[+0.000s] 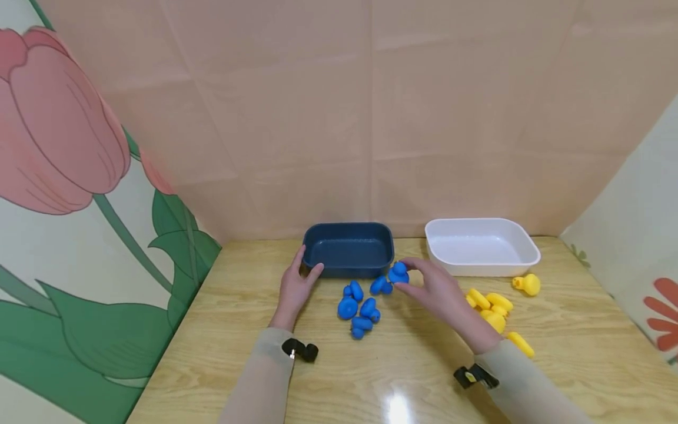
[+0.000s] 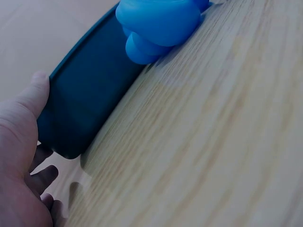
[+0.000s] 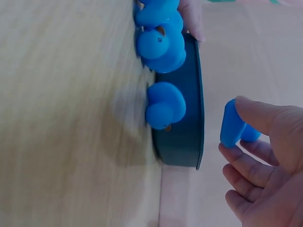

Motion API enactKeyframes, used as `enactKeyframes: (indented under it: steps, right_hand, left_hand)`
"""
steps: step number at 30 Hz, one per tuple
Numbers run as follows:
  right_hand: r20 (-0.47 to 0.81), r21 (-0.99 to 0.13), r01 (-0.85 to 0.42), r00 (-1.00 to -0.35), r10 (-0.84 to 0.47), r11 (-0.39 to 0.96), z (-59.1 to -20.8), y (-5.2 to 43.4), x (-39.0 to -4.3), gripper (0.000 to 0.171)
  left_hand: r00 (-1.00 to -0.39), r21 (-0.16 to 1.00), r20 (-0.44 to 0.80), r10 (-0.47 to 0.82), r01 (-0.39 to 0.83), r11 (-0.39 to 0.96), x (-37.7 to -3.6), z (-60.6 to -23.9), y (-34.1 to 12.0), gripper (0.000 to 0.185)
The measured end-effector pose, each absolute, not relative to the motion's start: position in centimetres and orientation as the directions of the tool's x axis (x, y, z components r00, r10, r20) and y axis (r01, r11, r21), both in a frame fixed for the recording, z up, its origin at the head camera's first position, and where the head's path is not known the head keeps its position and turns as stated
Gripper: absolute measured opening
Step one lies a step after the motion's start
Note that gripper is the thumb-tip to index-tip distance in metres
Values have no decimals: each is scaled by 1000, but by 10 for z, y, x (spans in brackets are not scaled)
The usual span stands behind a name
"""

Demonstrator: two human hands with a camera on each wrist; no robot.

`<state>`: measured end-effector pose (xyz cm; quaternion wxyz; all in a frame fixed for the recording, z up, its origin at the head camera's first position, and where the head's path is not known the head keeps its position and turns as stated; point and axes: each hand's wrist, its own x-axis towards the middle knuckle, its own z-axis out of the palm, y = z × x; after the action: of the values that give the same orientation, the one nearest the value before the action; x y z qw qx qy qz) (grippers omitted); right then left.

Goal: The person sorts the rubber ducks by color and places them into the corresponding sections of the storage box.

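Head view: the left hand (image 1: 294,287) rests against the near left corner of the dark blue tray (image 1: 348,249), thumb and fingers curled about its rim. The right hand (image 1: 437,288) pinches one blue duck (image 1: 398,272) between thumb and fingertips, lifted just beside the tray's near right corner. A cluster of blue ducks (image 1: 358,309) lies on the wooden table (image 1: 371,377) in front of the tray, between the two hands. The white tray (image 1: 481,245) stands to the right, well apart from the blue one; yellow ducks (image 1: 494,309) lie before it, one lone yellow duck (image 1: 527,284) near its right corner.

Left wrist view: the left hand (image 2: 21,161) holds the dark blue tray (image 2: 90,90) at its corner, thumb along the outer wall, fingers below. A blue duck (image 2: 158,26) lies against the tray's side.

Right wrist view: the right hand (image 3: 265,161) grips the blue duck (image 3: 235,125) with thumb on top and fingers beneath, clear of the table, just beside the dark blue tray (image 3: 182,118). Two more blue ducks (image 3: 163,75) rest against the tray wall.
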<state>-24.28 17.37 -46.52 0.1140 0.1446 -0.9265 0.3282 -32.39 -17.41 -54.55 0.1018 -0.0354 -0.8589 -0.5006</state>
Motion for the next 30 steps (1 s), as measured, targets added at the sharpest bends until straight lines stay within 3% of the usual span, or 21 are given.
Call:
enactKeyframes:
  steps: [30]
  right_hand:
    - [291,-560,-294,-945,-149,774,-462,126,-304,61]
  left_hand:
    - [-975,845,220,-36,172,507,-323,-546,-174,84]
